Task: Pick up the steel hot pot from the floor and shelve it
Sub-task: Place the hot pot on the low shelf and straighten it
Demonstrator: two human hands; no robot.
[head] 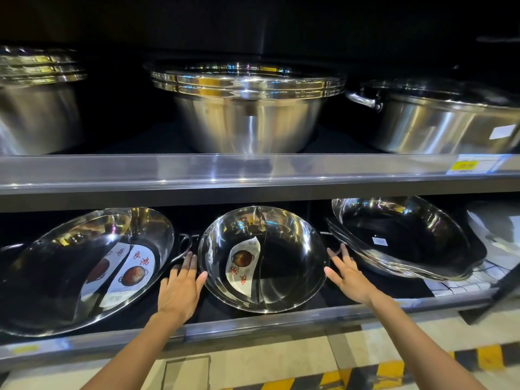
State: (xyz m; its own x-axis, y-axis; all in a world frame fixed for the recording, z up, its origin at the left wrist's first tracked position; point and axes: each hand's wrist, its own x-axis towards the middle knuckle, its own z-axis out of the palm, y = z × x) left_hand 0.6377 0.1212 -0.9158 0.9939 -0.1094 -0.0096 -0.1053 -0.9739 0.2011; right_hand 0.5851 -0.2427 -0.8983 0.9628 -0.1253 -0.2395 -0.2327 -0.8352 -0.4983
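The hot pot (pixel 263 258) leans tilted on the lower shelf (pixel 253 322), between two other pots, so shelving looks all but done. Left hand (pixel 180 288) and right hand (pixel 349 277) flank its rim, fingers spread, gripping nothing; only letting go remains

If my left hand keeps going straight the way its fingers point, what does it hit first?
Most likely the side handle of the big divided pot on the left: the left hand points up and back into the gap beside the middle hot pot, and that handle sits just past its fingertips. Depth is hard to judge.
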